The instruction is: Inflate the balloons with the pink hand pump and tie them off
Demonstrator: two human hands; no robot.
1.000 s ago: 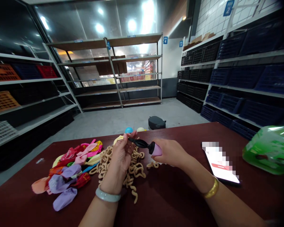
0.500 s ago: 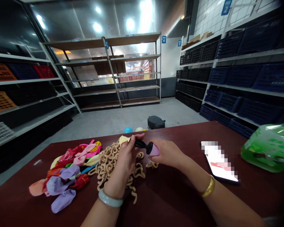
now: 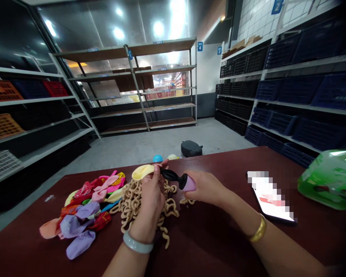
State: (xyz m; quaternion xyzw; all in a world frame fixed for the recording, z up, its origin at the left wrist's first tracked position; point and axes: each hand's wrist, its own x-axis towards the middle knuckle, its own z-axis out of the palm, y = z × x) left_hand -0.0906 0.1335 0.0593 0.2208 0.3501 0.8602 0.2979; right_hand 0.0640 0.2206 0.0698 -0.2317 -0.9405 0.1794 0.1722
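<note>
Slightly swollen, a pale yellow balloon (image 3: pixel 141 172) points left from the black nozzle of a balloon pump (image 3: pixel 190 184) with a pinkish-purple body. My left hand (image 3: pixel 152 194) pinches the balloon's neck at the nozzle tip, thumb on top. Around the pump's body wraps my right hand (image 3: pixel 206 186), holding it roughly level above the table. Below and behind my left hand lies a heap of beige curly strands (image 3: pixel 131 204); what they are made of I cannot tell. Left of the heap sits a pile of limp coloured balloons (image 3: pixel 88 209).
On the dark red table (image 3: pixel 213 238), a phone (image 3: pixel 272 200) lies at right beside a green jug (image 3: pixel 330 181). Beyond the far edge are a blue ball-like object (image 3: pixel 157 158) and a dark grey bag (image 3: pixel 191 148) on the floor. Shelving with crates (image 3: pixel 288 92) stands around.
The yellow balloon has grown from a small limp flap to a longer, fuller shape sticking out left of my left hand. Both hands keep their holds, and the view has shifted slightly.
</note>
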